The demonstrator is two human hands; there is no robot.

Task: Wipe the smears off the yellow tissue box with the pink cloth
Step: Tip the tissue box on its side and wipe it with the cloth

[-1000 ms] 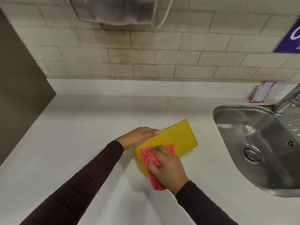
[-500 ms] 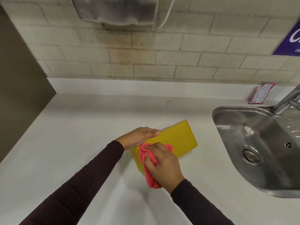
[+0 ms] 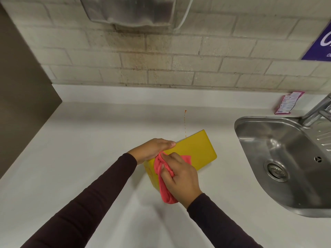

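The yellow tissue box (image 3: 198, 149) stands on the white counter (image 3: 89, 158), tilted with its broad face toward me. My left hand (image 3: 152, 148) grips the box's upper left edge, fingers curled over the top. My right hand (image 3: 179, 178) presses the bunched pink cloth (image 3: 163, 179) against the near left part of the box face. The cloth hangs down past the box's lower corner. The box's near end is partly hidden behind my right hand and the cloth. No smears are discernible on the bare yellow face.
A steel sink (image 3: 286, 161) with a drain and tap (image 3: 318, 111) lies to the right. A pink sachet (image 3: 288, 102) leans on the back ledge. A hand dryer (image 3: 129, 11) hangs on the brick wall above. A dark panel (image 3: 23, 86) borders the left.
My right hand has slid the pink cloth leftward along the box face, toward my left hand. The left hand and the box have stayed in place.
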